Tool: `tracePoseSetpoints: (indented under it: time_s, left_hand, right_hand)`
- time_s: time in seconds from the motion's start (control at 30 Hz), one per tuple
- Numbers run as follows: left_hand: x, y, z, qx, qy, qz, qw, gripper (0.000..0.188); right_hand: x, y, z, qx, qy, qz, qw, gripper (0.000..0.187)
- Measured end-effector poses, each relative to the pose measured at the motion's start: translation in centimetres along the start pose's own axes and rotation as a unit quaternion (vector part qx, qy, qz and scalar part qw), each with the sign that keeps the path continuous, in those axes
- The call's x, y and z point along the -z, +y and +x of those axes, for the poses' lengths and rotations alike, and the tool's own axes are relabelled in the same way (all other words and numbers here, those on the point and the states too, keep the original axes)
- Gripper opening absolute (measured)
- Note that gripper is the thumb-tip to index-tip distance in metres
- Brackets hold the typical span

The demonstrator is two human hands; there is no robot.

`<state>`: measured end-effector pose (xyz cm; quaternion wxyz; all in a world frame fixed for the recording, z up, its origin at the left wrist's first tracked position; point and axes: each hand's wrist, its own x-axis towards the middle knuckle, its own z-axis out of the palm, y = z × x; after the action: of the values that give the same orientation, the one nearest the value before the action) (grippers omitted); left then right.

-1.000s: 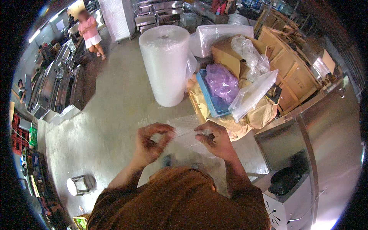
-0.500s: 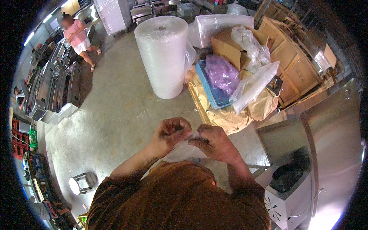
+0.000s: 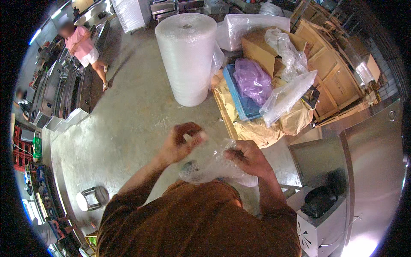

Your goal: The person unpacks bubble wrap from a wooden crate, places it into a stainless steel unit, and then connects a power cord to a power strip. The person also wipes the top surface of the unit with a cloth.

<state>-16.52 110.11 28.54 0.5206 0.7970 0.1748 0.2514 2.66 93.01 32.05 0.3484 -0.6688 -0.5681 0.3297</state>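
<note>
A crumpled piece of clear bubble wrap (image 3: pixel 205 169) hangs in front of my body, just above my brown shirt. My right hand (image 3: pixel 247 159) is closed on its upper right edge, thumb and fingers pinching the film. To the left and a little higher, my left hand (image 3: pixel 182 142) is apart from the wrap, fingers curled in and somewhat blurred. A pale spot shows between its fingers; what it is, I cannot make out. A small dark patch shows at the wrap's left end.
A tall bubble wrap roll (image 3: pixel 186 60) stands ahead. Right of it are a blue crate (image 3: pixel 239 96), purple plastic (image 3: pixel 252 80), a cardboard box (image 3: pixel 259 51) and a wooden crate (image 3: pixel 332 77). A stool (image 3: pixel 88 200) stands at left, a white metal box (image 3: pixel 319 222) at right. A person (image 3: pixel 81 47) walks far left.
My left hand has come away from the bubble wrap, up and to the left. My right hand keeps its hold, slightly farther right, and more of the wrap shows. The person at far left has moved.
</note>
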Motion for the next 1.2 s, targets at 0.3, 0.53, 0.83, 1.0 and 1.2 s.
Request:
tracePoseSetpoints:
  time_s: [0.3,0.53,0.83,1.0,1.2]
  left_hand:
    - [-4.1,2.5,0.9,0.012,0.001,-0.130,0.991,0.024]
    - [-4.8,-0.5,2.1,0.162,0.061,-0.251,0.952,0.040]
    - [-0.2,-0.5,-2.2,0.126,-0.177,-0.130,0.967,0.035]
    - [-0.8,1.9,-0.9,0.095,-0.102,-0.244,0.960,0.026]
    - [-1.2,1.8,-0.8,0.153,-0.056,-0.202,0.966,0.017]
  right_hand:
    - [-2.2,0.4,1.6,0.096,-0.008,-0.016,0.995,0.028]
    - [-2.6,1.4,1.4,0.077,0.040,-0.058,0.995,0.015]
    - [1.2,2.4,0.2,0.032,0.234,0.075,0.969,0.015]
    - [1.6,1.7,0.6,0.026,0.216,0.072,0.973,0.022]
    - [1.6,0.8,0.5,0.066,0.218,-0.008,0.974,0.021]
